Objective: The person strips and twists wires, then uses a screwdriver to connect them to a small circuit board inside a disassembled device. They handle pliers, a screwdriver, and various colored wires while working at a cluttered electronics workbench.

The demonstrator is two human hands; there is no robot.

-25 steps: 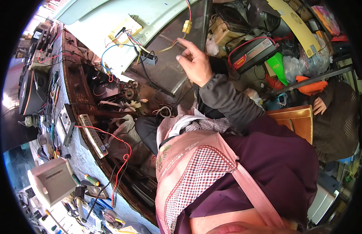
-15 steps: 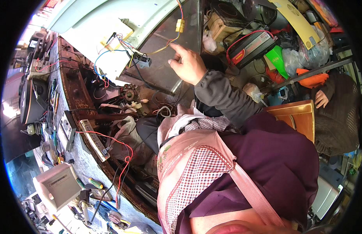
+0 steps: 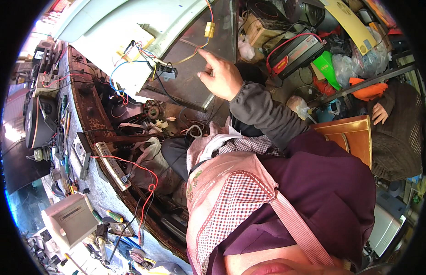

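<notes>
My right hand (image 3: 219, 77) reaches from the right in a dark grey sleeve. Its index finger is stretched out, with the tip at a yellowish wire (image 3: 178, 61); whether it presses on the wire is hard to tell. The thumb stands apart from the index finger, and the other fingers are curled with nothing visible in them. Up from the fingertip, red and blue leads run into a pale yellow plug connector (image 3: 209, 30). The wires lead left to a white appliance panel (image 3: 103, 46), near a small dark box-shaped component (image 3: 168, 72). My left hand is out of view.
A workbench (image 3: 96, 172) with screwdrivers (image 3: 114, 216), a power strip (image 3: 113, 166) and a beige box (image 3: 69, 219) runs along the left. Upper right lies a black inverter-like box (image 3: 296, 56) among bags. Another person's hand (image 3: 379, 113) shows at the far right.
The view has shifted very slightly. My right hand keeps its pointing pose at the wire, and nothing has been taken hold of or let go.
</notes>
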